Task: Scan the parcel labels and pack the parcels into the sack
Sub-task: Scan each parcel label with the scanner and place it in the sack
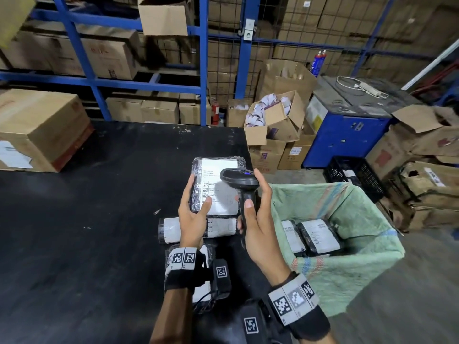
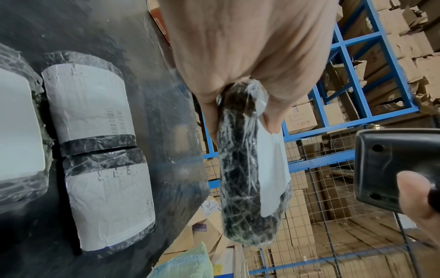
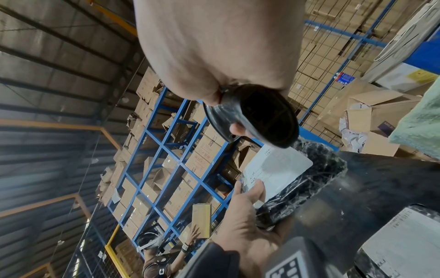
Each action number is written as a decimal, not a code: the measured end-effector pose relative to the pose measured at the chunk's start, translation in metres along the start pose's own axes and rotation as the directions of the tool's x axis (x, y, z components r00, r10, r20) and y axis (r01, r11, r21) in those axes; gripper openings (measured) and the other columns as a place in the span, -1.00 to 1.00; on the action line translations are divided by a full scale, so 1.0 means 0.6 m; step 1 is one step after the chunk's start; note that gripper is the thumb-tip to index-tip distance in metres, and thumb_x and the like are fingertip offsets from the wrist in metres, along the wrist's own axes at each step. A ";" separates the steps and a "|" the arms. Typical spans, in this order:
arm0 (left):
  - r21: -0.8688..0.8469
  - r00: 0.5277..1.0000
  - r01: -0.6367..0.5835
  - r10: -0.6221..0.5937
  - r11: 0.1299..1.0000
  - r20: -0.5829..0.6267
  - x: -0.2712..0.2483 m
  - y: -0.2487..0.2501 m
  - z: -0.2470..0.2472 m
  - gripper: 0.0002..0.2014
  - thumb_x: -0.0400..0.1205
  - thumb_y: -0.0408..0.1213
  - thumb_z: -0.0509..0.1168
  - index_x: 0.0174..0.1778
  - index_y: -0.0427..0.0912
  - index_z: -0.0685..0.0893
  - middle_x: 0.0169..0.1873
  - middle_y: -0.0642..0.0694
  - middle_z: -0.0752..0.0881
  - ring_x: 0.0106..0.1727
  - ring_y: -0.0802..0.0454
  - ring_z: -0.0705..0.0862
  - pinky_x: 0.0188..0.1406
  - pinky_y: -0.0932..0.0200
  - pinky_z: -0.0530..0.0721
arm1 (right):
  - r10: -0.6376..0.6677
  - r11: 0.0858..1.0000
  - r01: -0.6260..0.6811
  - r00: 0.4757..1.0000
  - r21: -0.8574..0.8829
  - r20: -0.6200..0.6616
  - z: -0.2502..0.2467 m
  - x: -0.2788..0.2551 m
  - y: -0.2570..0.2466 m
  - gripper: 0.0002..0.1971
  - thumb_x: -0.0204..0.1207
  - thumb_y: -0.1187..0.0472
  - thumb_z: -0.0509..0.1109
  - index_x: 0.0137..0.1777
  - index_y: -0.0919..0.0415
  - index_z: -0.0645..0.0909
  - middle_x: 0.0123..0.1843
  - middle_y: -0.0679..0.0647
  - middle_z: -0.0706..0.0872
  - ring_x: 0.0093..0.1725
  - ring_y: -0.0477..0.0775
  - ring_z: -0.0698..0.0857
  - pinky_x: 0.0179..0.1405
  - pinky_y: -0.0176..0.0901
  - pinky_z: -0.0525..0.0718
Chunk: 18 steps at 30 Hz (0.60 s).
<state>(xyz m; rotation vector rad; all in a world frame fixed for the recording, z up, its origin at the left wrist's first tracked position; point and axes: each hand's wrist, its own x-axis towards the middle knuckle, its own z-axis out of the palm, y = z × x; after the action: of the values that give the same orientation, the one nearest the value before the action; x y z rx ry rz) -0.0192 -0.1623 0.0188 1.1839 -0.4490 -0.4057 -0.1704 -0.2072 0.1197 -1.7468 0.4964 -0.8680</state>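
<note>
My left hand (image 1: 192, 212) grips a black plastic-wrapped parcel (image 1: 213, 167) with a white label, thumb on the label, held above the black table (image 1: 99, 219). The same parcel (image 2: 245, 169) shows edge-on in the left wrist view, and label-up as the parcel (image 3: 285, 169) in the right wrist view. My right hand (image 1: 258, 219) holds a black barcode scanner (image 1: 239, 178) by its handle, its head over the label; the scanner (image 3: 259, 116) fills the right wrist view. Other labelled parcels (image 1: 218, 227) lie on the table under my hands. A green woven sack (image 1: 360, 244) stands open to the right with parcels (image 1: 320, 234) inside.
A large cardboard box (image 1: 42, 130) sits at the table's left. Blue shelving (image 1: 203, 58) with cartons stands behind. Open cartons (image 1: 275, 120), a blue machine (image 1: 347, 135) and a black crate (image 1: 355, 170) crowd the floor beyond the sack. Another person (image 3: 161, 263) reaches at shelves.
</note>
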 end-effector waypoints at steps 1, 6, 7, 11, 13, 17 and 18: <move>-0.002 1.000 -0.003 0.003 1.000 -0.002 -0.001 0.000 0.000 -0.29 0.64 -0.37 0.48 0.71 0.06 0.44 0.63 0.03 0.57 0.65 -0.03 0.54 0.66 -0.34 0.46 | 0.000 1.000 0.000 1.000 -0.007 0.002 -0.001 -0.002 0.002 -0.50 0.82 0.14 0.05 0.64 -0.38 0.13 0.02 -0.38 0.69 -0.31 0.37 0.52 -0.23 0.46 0.61; -0.005 1.000 0.004 -0.004 1.000 -0.010 -0.007 0.001 -0.001 -0.31 0.69 -0.48 0.45 0.72 0.02 0.43 0.62 0.03 0.58 0.64 0.02 0.56 0.67 -0.31 0.47 | 0.015 0.998 -0.015 1.000 -0.067 -0.009 -0.007 -0.011 0.002 -0.47 0.82 0.12 0.05 0.66 -0.42 0.08 0.00 0.19 0.65 -0.34 0.41 0.49 -0.24 0.43 0.60; -0.006 1.000 0.010 -0.010 1.000 -0.015 -0.010 0.000 -0.003 -0.31 0.69 -0.50 0.43 0.72 0.02 0.43 0.62 0.04 0.58 0.63 0.03 0.56 0.67 -0.30 0.48 | 0.019 0.997 -0.019 1.000 -0.077 -0.008 -0.009 -0.014 0.002 -0.47 0.82 0.13 0.05 0.66 -0.41 0.08 0.03 0.23 0.64 -0.33 0.40 0.50 -0.22 0.41 0.61; 0.001 0.998 0.041 -0.041 0.999 -0.041 -0.031 -0.007 -0.023 -0.31 0.69 -0.53 0.42 0.71 0.07 0.46 0.63 0.06 0.57 0.64 0.03 0.56 0.65 -0.30 0.50 | 0.054 0.993 -0.053 0.998 -0.103 0.007 -0.019 -0.040 0.012 -0.48 0.82 0.14 0.02 0.70 -0.29 0.05 0.17 -0.13 0.54 -0.32 0.32 0.53 -0.12 0.32 0.66; 0.014 0.997 0.052 -0.051 0.999 -0.052 -0.045 -0.013 -0.036 -0.30 0.68 -0.53 0.43 0.70 0.07 0.46 0.63 0.06 0.56 0.64 0.03 0.55 0.66 -0.30 0.49 | 0.082 0.991 -0.081 0.997 -0.103 0.011 -0.025 -0.061 0.028 -0.47 0.83 0.17 0.01 0.72 -0.23 0.04 0.25 -0.25 0.46 -0.33 0.26 0.50 -0.11 0.28 0.66; 0.056 0.994 0.055 -0.049 0.997 -0.099 -0.076 -0.024 -0.056 -0.30 0.67 -0.60 0.40 0.72 -0.08 0.44 0.64 0.01 0.55 0.64 0.05 0.55 0.65 -0.17 0.53 | 0.168 0.977 -0.165 0.986 -0.132 0.011 -0.038 -0.113 0.088 -0.47 0.83 0.17 0.02 0.72 -0.26 0.03 0.38 -0.47 0.50 -0.35 0.13 0.49 -0.14 0.14 0.68; 0.046 0.991 0.069 -0.063 0.997 -0.114 -0.085 -0.027 -0.062 -0.30 0.67 -0.62 0.39 0.72 -0.11 0.43 0.63 0.02 0.56 0.62 0.08 0.57 0.64 -0.10 0.55 | 0.198 0.970 -0.195 0.980 -0.146 0.006 -0.042 -0.127 0.106 -0.46 0.82 0.16 0.02 0.71 -0.29 0.03 0.30 -0.29 0.58 -0.36 0.13 0.49 -0.14 0.17 0.68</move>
<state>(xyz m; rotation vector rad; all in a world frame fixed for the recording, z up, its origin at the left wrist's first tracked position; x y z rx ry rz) -0.0436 -0.1117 -0.0140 1.2657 -0.3240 -0.3843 -0.2337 -0.1920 0.0403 -1.7999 0.7212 -0.6867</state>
